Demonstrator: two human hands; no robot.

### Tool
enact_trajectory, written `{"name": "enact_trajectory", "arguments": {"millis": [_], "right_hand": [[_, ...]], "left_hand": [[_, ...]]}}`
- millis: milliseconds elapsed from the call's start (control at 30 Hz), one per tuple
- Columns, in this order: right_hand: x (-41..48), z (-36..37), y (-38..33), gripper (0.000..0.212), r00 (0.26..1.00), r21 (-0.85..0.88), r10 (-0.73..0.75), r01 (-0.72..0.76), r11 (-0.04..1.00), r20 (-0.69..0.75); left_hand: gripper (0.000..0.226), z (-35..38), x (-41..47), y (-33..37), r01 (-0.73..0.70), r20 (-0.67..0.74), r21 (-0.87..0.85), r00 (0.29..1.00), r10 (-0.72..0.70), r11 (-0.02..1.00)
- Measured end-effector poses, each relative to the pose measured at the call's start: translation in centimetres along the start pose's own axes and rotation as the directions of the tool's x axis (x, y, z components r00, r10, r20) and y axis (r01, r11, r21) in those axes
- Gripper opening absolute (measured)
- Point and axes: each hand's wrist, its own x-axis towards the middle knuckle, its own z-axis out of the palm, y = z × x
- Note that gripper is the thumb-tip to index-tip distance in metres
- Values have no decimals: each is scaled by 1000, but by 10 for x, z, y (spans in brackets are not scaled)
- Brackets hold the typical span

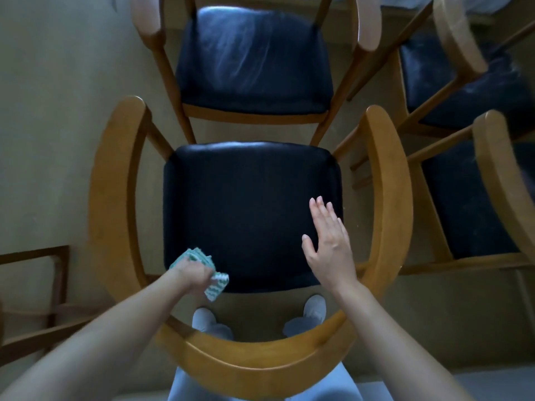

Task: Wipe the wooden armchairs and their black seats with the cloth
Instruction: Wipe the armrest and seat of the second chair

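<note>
— Beige underfoot? Starting with the room.
— Yes: looking straight down onto a plain beige floor [58, 111], standing behind a wooden armchair [110, 198] with a black seat [249, 204]. Facing a second armchair [252, 62] beyond. Seeing more armchairs [463, 204] at the right, blurred and cut off by the edge.
— And the hands?
— Clenching a green-and-white cloth [217, 283] in the left hand [194, 277], at the seat's near left corner. Holding the right hand [330, 247] flat, fingers straight, over the seat's right side; touching or hovering, not telling which.

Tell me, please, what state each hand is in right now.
Left hand: gripping the cloth at the black seat corner.
Right hand: open, fingers straight, holding nothing.
</note>
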Motion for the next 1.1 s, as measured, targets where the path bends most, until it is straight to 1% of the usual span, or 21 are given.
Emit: {"name": "enact_trajectory", "arguments": {"millis": [67,100,133,167,200,233,267,300,333,367,433,567,633,667,700,767,800,867,933,1033,1100], "right_hand": [[-3,-2,-10,65,999,17,-21,21,1000,32],[-5,-4,-16,66,998,25,-34,33,999,44],[-7,-7,-21,66,998,33,-45,43,999,52],[-9,-9,-26,65,997,44,-54,52,998,62],[-11,-12,-31,65,995,60,-60,55,997,77],[-13,-16,-36,64,993,80,-62,54,995,97],[-15,-21,-40,63,991,103,-59,47,994,123],[-15,-26,-43,63,987,126,-56,37,991,152],[-16,-32,-46,63,983,153,-56,29,988,176],[-16,-39,-48,64,978,181,-59,22,983,198],[-16,-55,-52,66,969,234,-68,10,972,238],[-15,-87,-52,70,935,314,-83,-31,949,344],[-15,-101,-51,70,914,361,-111,-41,932,390],[-14,-107,-50,66,907,394,-128,-46,918,402],[-12,-113,-48,57,903,430,-150,-41,902,402],[-10,-126,-43,36,908,477,-193,-8,879,371],[-8,-132,-39,31,917,483,-208,20,876,339],[-5,-146,-28,26,931,476,-235,78,876,279],[-1,-160,-17,17,930,499,-269,114,859,251],[4,-183,-3,15,916,524,-326,165,836,232],[6,-197,7,27,908,544,-340,162,824,246]], "left_hand": [[44,-20,-16,-12,45,-76,-194,995,-61,980],[44,-28,-24,-19,56,-118,-343,988,-103,937],[43,-36,-32,-25,47,-152,-515,978,-145,856],[40,-43,-41,-30,2,-185,-679,967,-174,734],[36,-50,-50,-33,-72,-225,-804,956,-189,591],[35,-58,-60,-34,-160,-275,-873,941,-194,461],[34,-66,-70,-34,-243,-327,-900,926,-191,361],[31,-73,-80,-31,-315,-377,-902,908,-184,294],[28,-80,-90,-27,-368,-418,-893,891,-176,259],[26,-86,-99,-22,-407,-449,-882,879,-160,238],[25,-98,-117,-12,-455,-489,-860,864,-120,229],[26,-119,-149,18,-548,-584,-791,808,-70,271],[23,-132,-161,37,-595,-625,-766,778,-64,244],[22,-138,-166,47,-611,-639,-757,767,-65,233],[21,-146,-170,56,-626,-657,-740,750,-68,246],[21,-158,-175,72,-647,-697,-699,711,-88,305],[19,-163,-176,80,-654,-713,-683,693,-106,326],[16,-172,-177,98,-672,-741,-662,654,-152,333],[16,-180,-175,117,-690,-753,-657,625,-208,303],[29,-193,-173,141,-730,-768,-636,567,-300,251],[28,-199,-171,155,-757,-777,-615,533,-336,221]]}}
